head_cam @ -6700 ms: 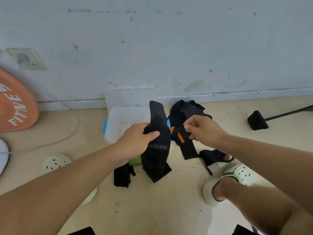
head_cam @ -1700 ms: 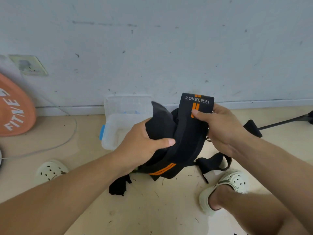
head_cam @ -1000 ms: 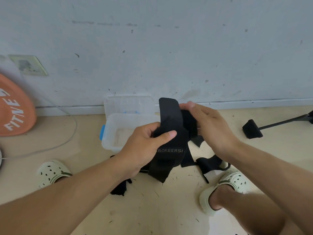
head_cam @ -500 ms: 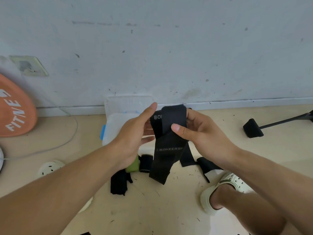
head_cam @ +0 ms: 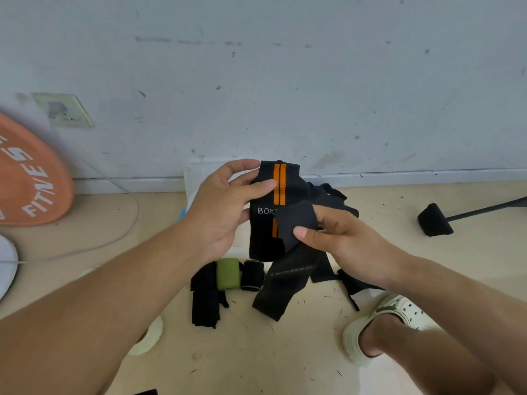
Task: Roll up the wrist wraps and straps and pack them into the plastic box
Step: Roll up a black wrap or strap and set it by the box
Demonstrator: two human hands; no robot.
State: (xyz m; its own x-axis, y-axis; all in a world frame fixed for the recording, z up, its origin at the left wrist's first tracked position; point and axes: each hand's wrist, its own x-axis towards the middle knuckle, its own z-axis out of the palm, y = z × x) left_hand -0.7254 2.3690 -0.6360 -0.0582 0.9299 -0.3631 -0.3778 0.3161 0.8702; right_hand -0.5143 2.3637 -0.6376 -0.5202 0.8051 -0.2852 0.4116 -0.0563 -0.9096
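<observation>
Left hand [head_cam: 225, 212]: we grip the wrist wrap [head_cam: 278, 195] — upper edge.
Right hand [head_cam: 339, 238]: we pinch its folded end.

box path: hands [head_cam: 273, 220] and held wrist wrap [head_cam: 278, 212] covering plastic box [head_cam: 192, 178] | floor clutter: rolls [head_cam: 238, 273] and loose straps [head_cam: 353, 283] lying below hands | free: bare floor [head_cam: 256, 357] lying open nearer the person

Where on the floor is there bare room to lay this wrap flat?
Bare floor lies in front of the black straps, between them and the sandal, and right of the pile toward the black stand foot. Crowded: around the green roll and black roll.
</observation>
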